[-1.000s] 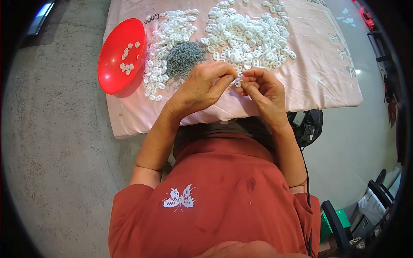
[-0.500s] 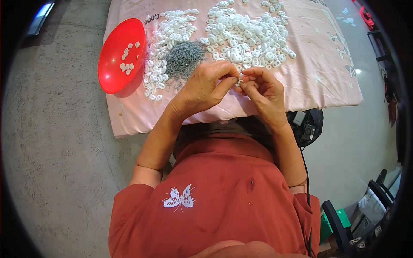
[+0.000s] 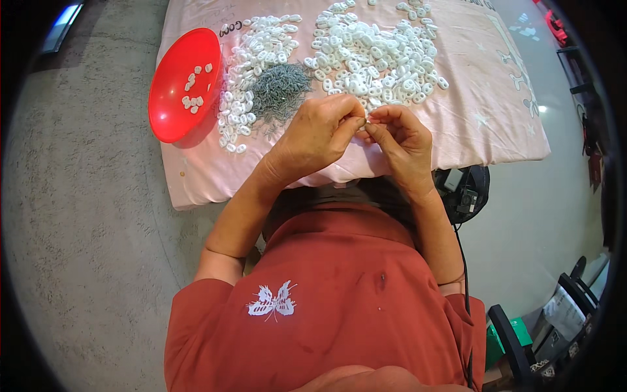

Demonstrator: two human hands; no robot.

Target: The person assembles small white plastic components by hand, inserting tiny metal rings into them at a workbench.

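1. the left hand [image 3: 323, 130] is pinching, thumb and forefinger together at the tips. can't tell what they're gripping, the tips are hiding it.
2. the right hand [image 3: 408, 140] is facing it, fingertips just about touching the left ones. its thumb and forefinger seem to be gripping a small white piece [image 3: 361, 134], and the other fingers are curling loosely.
3. that piece is sitting between the two sets of fingertips, over the near edge of the pink cloth [image 3: 483, 134], and it's mostly covered.
4. how far along? i'm guessing one piece is getting worked on and isn't done yet. loads of white parts are lying loose in the right heap [image 3: 392, 55], so plenty is probably waiting.
5. the left heap [image 3: 264, 49] is lying between the bowl [image 3: 163, 108] and the right heap. could be finished stuff, but the parts are looking too small to tell.
6. counting now: two hands are working, one red bowl is standing at the cloth's left side, and roughly ten pale bits [image 3: 187, 102] are lying in it, some overlapping.
7. two white heaps are spreading over the cloth, way too many parts overlapping for an honest count.
8. one pile of grey screws [image 3: 281, 85], or what's looking like screws, is lying against the left heap, also uncountable.
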